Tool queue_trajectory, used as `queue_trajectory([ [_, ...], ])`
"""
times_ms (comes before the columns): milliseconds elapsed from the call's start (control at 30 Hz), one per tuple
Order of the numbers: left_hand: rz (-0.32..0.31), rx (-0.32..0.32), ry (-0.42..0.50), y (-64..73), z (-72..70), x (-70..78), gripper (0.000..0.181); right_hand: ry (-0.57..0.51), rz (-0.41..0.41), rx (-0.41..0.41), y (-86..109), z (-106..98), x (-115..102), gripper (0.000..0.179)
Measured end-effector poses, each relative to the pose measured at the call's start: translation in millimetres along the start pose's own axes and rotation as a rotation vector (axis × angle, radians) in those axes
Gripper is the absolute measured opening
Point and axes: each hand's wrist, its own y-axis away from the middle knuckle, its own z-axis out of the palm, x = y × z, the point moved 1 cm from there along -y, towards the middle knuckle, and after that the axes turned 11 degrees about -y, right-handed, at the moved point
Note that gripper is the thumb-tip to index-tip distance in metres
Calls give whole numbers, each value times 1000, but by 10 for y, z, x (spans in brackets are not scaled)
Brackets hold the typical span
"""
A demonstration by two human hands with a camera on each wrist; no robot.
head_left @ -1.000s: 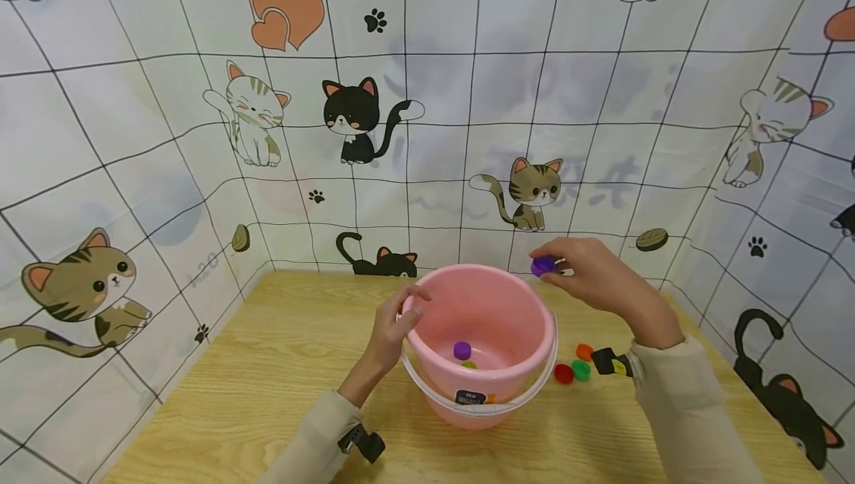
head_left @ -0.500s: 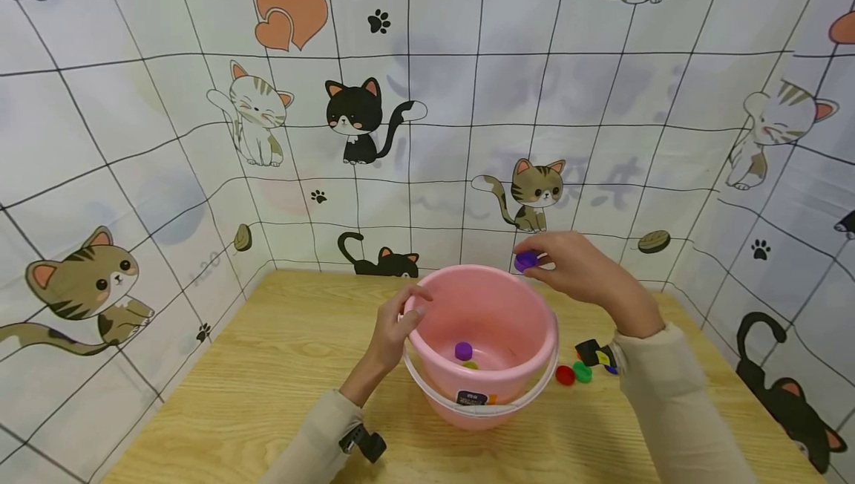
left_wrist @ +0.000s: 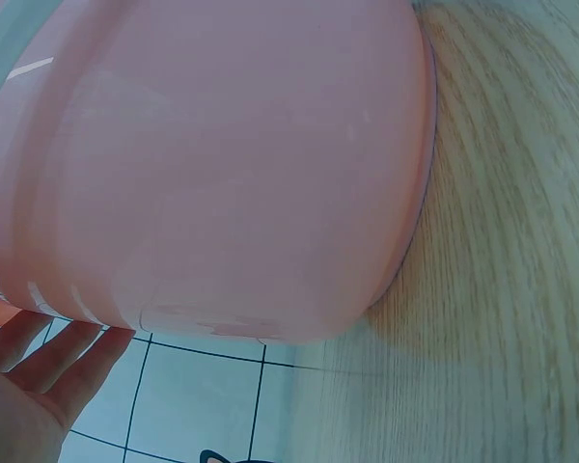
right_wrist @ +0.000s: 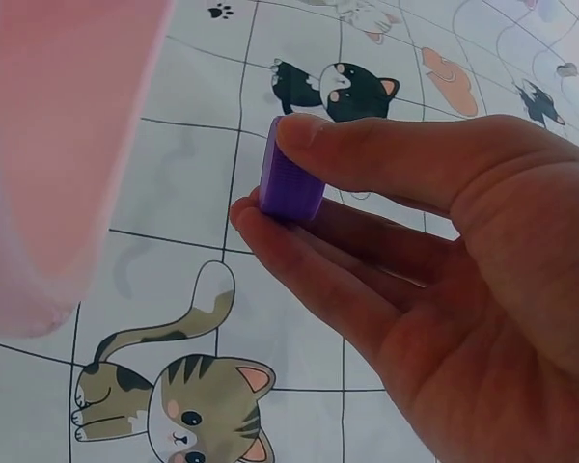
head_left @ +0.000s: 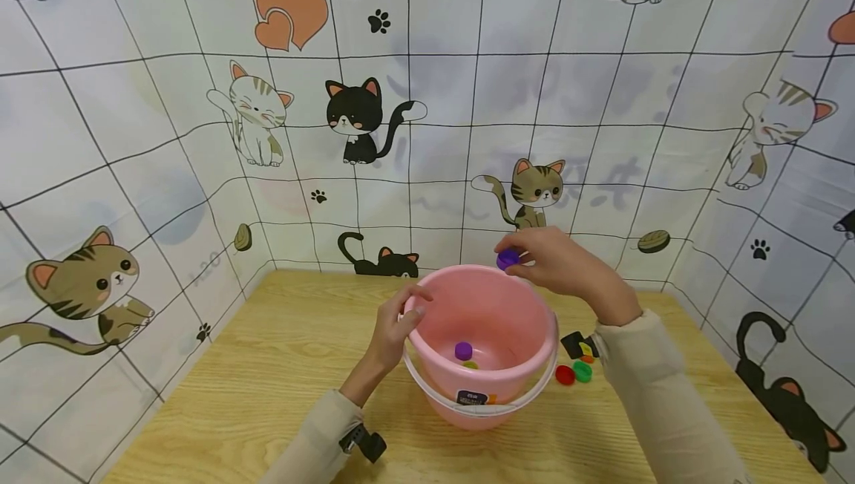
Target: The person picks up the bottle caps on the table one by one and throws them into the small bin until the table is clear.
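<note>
Purple cap (head_left: 508, 259): pinched edge-on between thumb and fingers of the right hand (head_left: 561, 265), the nearer hand. Bucket (head_left: 494, 306) mouth lies below and left of the grip, towards the person; far rim near the cap. Cannot tell if the cap is over the opening. Wide mouth gives room between walls. Across it, left hand (head_left: 392, 324) grips the rim. Well below grip, inside: second purple cap (head_left: 464, 351). Below, outside right wall: red cap (head_left: 565, 375), green cap (head_left: 582, 372).

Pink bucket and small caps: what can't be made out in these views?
Yellow-green cap: head view, mostly hidden by the front rim of the pink bucket.
Label: head view, print too small to read.
Orange cap: head view, partly covered by the wrist camera.
Purple cap: right wrist view, partly hidden by the right hand.
</note>
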Motion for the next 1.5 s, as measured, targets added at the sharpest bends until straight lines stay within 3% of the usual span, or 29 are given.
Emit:
queue_trajectory([
  [567,22,13,-7,0,1,-1,27,9,-17,-49,-208,105,-68,26],
  [767,0,12,-10,11,-6,0,26,29,-27,-38,-267,123,-88,26],
  [1133,13,0,-14,1,-4,15,27,40,9,-48,-288,141,-75,27],
  [1500,8,17,-10,1,-3,9,26,70,-36,-65,-353,160,-57,22],
])
